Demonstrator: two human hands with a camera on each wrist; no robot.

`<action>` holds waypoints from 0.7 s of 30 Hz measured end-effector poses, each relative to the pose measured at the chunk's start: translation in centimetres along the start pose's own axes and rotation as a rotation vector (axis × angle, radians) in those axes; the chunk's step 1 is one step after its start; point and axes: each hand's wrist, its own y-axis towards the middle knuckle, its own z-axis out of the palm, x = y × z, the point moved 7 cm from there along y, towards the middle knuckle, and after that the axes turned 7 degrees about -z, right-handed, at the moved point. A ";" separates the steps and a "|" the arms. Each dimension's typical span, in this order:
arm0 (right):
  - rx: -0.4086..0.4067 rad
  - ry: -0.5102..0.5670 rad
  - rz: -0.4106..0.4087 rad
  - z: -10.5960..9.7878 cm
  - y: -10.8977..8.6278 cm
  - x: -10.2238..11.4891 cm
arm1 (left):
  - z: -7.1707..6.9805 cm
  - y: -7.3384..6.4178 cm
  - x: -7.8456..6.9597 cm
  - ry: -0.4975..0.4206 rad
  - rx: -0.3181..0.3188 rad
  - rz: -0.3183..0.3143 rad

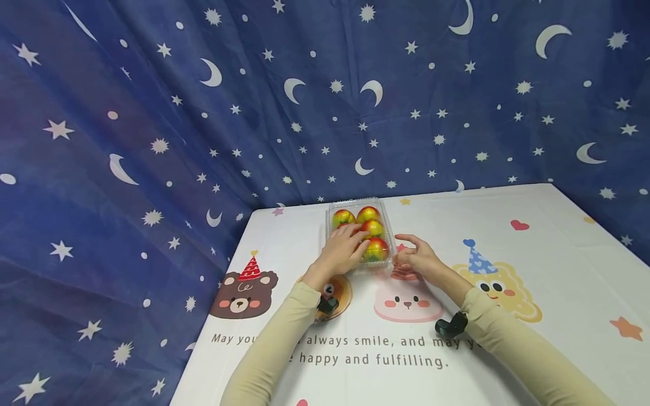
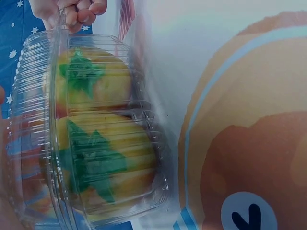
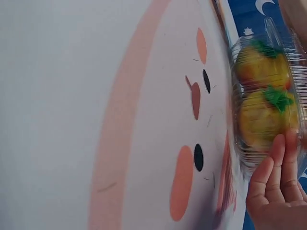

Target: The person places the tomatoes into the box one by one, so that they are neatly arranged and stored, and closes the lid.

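Note:
A clear plastic clamshell box (image 1: pixel 387 225) stands near the table's far edge, with several red-and-yellow persimmon-like fruits (image 1: pixel 376 249) inside. Green leafy caps (image 2: pixel 91 158) show through its ribbed wall in the left wrist view. My left hand (image 1: pixel 343 248) rests over the lid's left part with the fingers spread and hides some of the fruit. Beside the box's right edge is my right hand (image 1: pixel 417 256), its fingers loosely bent. In the right wrist view the right fingers (image 3: pixel 280 165) overlap the box's near corner; whether they touch it is unclear.
A white tablecloth (image 1: pixel 508 372) printed with cartoon faces, hearts and lettering covers the table. Behind it and along the left hangs a blue curtain (image 1: pixel 244 135) with moons and stars. Black straps with devices (image 1: pixel 451 325) sit at both wrists.

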 end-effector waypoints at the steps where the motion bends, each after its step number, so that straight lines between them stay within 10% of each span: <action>1: -0.005 0.006 0.006 0.0 0.0 -0.1 | 0.0 0.0 0.0 0.002 0.003 -0.001; 21: -0.044 -0.132 0.061 -2.2 4.1 0.1 | 0.5 -0.1 0.1 0.013 0.009 0.000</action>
